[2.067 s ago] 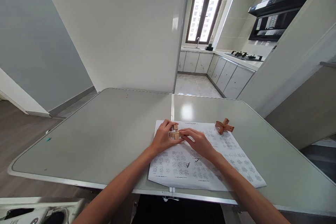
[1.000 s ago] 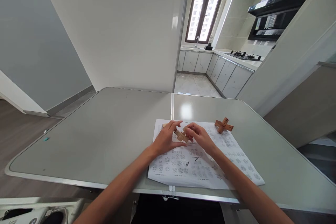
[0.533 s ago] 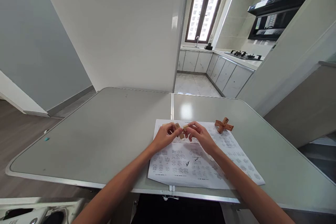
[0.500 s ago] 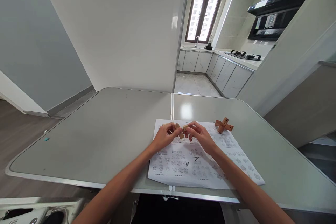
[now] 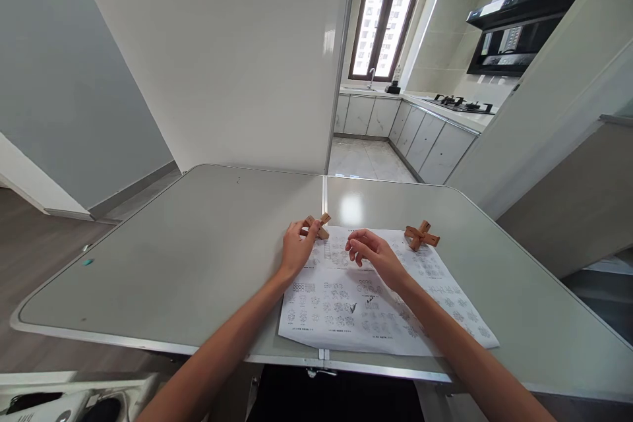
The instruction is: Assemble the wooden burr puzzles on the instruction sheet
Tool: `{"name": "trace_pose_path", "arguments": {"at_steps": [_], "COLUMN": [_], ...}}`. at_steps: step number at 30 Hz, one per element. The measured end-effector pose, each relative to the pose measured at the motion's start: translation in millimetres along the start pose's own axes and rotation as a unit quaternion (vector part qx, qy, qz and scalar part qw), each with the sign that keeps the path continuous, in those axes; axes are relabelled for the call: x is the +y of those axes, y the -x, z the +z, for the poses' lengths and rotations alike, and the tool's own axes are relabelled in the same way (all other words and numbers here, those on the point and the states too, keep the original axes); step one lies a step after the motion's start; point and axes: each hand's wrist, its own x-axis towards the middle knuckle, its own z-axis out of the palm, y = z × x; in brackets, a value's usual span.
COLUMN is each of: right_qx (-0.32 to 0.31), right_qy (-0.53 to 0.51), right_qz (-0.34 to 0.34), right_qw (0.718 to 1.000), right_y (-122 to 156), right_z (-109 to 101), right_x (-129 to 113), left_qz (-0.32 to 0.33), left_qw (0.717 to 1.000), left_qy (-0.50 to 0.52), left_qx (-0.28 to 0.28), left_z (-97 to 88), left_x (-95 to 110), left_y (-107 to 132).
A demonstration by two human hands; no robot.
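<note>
My left hand is closed on a light wooden puzzle of crossed blocks at the sheet's far left corner. The fingers hide part of it, so I cannot tell whether it rests on the table. Over the middle of the printed paper sheet hovers my right hand, its fingers curled loosely apart and holding nothing. Rows of small diagrams cover the paper. A darker, reddish wooden cross-shaped puzzle lies at the sheet's far right edge, away from both hands.
The grey-green folding table has a metal seam down its middle. A small teal bit lies near its left edge. Below, at the lower left, is a white container with things inside. A kitchen with a window lies beyond.
My left hand has moved away and to the left with the light wooden puzzle. The light block at my right fingertips is gone from them; that hand has stayed nearly in place.
</note>
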Motion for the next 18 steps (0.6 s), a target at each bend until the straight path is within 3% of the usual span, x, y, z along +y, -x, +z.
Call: {"name": "trace_pose_path", "arguments": {"at_steps": [5, 11, 14, 18], "right_qx": [0.003, 0.012, 0.039, 0.048], "right_qy": [0.015, 0.067, 0.156, 0.302], "right_qz": [0.011, 0.000, -0.031, -0.105], "right_qw": [1.000, 0.998, 0.986, 0.946], "right_y": [0.2, -2.2, -4.2, -3.9], "right_z": [-0.8, -1.6, -1.4, 2.2], "right_x": [0.7, 7.2, 14.3, 22.7], "left_qz": [-0.022, -0.022, -0.002, 0.033], "left_qw": [0.999, 0.998, 0.996, 0.987], "left_qy": [-0.029, -0.042, -0.031, 0.024], "left_qx": [-0.001, -0.040, -0.082, -0.156], "left_z": [-2.4, -1.8, 1.5, 5.5], "left_x": [-4.7, -6.5, -4.3, 1.7], "left_y": [-1.1, 0.3, 3.7, 10.2]}}
